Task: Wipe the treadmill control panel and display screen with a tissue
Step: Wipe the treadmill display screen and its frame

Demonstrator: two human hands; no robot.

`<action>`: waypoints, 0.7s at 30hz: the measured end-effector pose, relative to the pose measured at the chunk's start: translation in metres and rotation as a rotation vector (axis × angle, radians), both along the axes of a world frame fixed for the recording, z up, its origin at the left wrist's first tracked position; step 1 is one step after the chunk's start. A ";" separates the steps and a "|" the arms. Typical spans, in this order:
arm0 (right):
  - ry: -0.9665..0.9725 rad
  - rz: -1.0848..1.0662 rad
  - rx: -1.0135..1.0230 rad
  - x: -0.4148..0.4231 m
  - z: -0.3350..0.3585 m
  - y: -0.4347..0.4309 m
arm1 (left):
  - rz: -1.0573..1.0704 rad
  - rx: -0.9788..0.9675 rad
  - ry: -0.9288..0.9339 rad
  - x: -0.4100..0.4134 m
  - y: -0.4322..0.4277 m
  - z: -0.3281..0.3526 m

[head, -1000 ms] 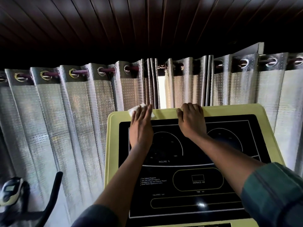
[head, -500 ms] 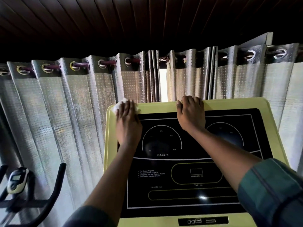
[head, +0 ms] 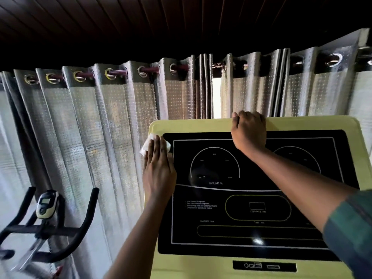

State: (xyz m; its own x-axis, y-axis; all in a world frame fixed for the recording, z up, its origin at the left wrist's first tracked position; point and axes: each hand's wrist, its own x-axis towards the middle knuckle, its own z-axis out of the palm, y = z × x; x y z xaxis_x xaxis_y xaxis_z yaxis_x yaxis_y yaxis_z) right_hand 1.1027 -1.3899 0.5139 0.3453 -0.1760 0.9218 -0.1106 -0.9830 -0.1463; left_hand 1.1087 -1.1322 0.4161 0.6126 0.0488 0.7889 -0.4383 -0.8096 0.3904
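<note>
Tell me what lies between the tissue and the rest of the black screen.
The right hand grips the top edge of the panel, and its forearm crosses the screen at upper right. The tissue, under the left hand at the left border, has nothing else visible in its way.

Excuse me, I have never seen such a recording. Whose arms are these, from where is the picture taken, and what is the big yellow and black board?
There is no robot here. Both arms belong to one person, and the camera sits on that person's head, looking forward and down. The board is a treadmill's control panel, yellow-framed, with a black display screen. The left hand presses a white tissue flat against the panel's left edge, with its fingers straight. The right hand grips the panel's top edge. Curtains hang behind, and an exercise bike stands at lower left.
</note>
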 end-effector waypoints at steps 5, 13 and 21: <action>0.195 0.271 -0.192 0.014 0.025 0.053 | 0.014 0.000 0.016 0.017 0.005 0.028; 0.131 0.117 -0.163 0.027 0.017 0.082 | -0.018 -0.005 0.020 -0.024 0.013 -0.045; 0.091 0.105 -0.128 0.031 0.016 0.081 | -0.031 -0.039 0.034 -0.005 0.011 -0.009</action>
